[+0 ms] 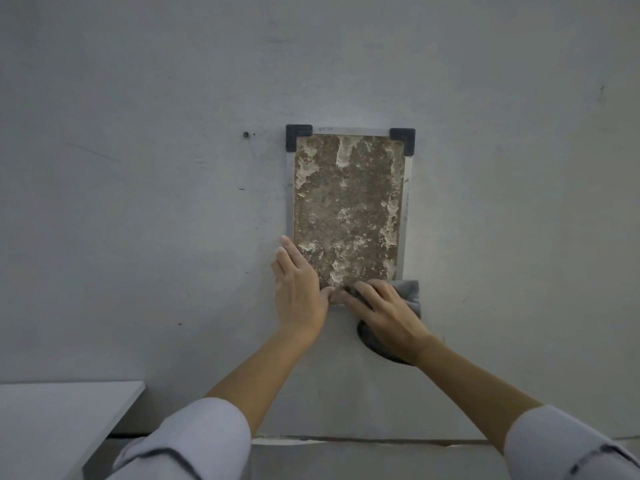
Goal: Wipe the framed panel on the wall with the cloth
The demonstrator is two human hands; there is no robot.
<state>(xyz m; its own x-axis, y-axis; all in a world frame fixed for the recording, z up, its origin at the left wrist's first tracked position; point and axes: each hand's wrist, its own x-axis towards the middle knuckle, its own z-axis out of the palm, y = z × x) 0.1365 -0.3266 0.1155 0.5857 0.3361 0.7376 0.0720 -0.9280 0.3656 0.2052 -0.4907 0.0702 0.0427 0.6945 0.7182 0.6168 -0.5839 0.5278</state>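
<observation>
A framed panel (348, 202) hangs on the grey wall, its brown surface blotched with whitish patches, with a pale metal frame and black corner pieces at the top. My left hand (299, 289) lies flat with straight fingers against the panel's lower left corner and frame edge. My right hand (384, 313) presses a grey cloth (410, 292) onto the panel's bottom edge; the fingers lie over the cloth, slightly bent. The cloth sticks out to the right of the hand and below the wrist. Both bottom corners of the frame are hidden by hands and cloth.
The grey wall (138, 202) fills the view, with a small screw hole (245, 134) left of the frame. A white tabletop (59, 420) juts in at the lower left. A seam runs along the wall's foot (363, 439).
</observation>
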